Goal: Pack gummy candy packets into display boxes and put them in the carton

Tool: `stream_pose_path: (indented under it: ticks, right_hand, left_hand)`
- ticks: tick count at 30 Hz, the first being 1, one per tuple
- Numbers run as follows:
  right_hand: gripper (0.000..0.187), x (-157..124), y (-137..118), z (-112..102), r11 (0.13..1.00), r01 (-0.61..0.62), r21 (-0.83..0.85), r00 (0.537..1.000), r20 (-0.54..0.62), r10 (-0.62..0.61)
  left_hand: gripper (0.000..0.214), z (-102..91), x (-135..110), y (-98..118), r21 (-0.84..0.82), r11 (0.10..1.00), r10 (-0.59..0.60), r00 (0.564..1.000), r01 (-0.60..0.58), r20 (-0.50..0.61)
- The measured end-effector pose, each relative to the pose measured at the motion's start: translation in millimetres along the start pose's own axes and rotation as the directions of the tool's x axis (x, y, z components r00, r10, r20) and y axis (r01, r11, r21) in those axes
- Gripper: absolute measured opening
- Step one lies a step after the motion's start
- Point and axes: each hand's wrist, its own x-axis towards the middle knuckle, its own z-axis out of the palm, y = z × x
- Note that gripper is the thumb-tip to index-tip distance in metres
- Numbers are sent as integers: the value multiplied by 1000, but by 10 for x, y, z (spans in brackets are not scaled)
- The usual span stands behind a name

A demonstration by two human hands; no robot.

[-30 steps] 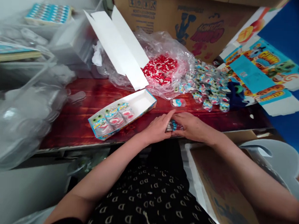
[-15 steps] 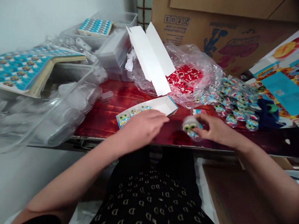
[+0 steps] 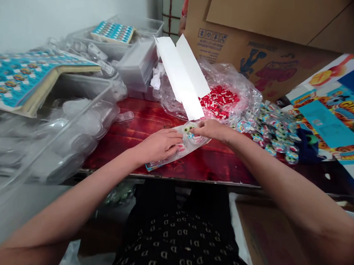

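Touches a clear pack [image 3: 191, 136] with the right hand [image 3: 211, 130] in the open box [image 3: 149, 167] on the red table [image 3: 118, 143]; lays the left hand [image 3: 159, 145] over the box's left part. Has red-and-white candies [image 3: 221, 100] in a plastic bag [image 3: 248, 85] behind, heaped packs [image 3: 278, 127] at right, printed sheets [image 3: 27, 77] at left.

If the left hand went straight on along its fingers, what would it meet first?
Probably the clear plastic pack with pale green eyes, in the long blue-and-white cardboard box, by the fingertips of the right hand. Depth is unclear; the left hand might pass just above it.
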Motion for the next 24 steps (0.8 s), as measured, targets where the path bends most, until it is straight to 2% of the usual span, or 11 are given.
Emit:
stream_pose_path:
  ticks: [2,4,6,9,11,13,15,17,20,24]
  right_hand:
    - [36,39,-44,12,1000,-12,-29,999,51,13]
    - [35,62,-67,50,999,-38,21,995,94,36]
    - [31,69,-61,101,980,-77,181,985,166,46]
    - [23,52,-16,154,881,-135,454,953,303,-10]
    - [23,37,6,157,863,-125,490,936,347,-61]
    - [27,29,4,141,912,-65,405,943,324,-76]
    - [30,22,-21,126,974,-4,228,965,255,-56]
    - [30,7,-55,124,998,43,39,981,186,-50]
    - [26,-36,-103,159,982,142,-125,978,172,-119]
    - [33,-105,-187,259,912,239,-333,966,179,-188]
  left_hand:
    - [30,9,-10,-10,-5,1000,0,1000,0,-20]
    - [31,8,-19,-16,-8,1000,-5,1000,5,-31]
    - [32,2,-31,-18,-17,1000,-5,999,5,-41]
    - [31,-3,-53,-22,-40,999,-20,999,19,-42]
    - [31,3,-64,-27,-36,999,-36,999,35,-37]
    - [31,15,-69,-35,-17,999,-39,999,39,-38]
    - [31,30,-69,-44,-6,1000,-23,998,23,-52]
    - [31,41,-68,-52,0,1000,-3,998,3,-67]
    - [31,50,-73,-61,19,1000,5,997,-3,-82]
    - [29,46,-88,-66,40,999,16,997,-13,-75]
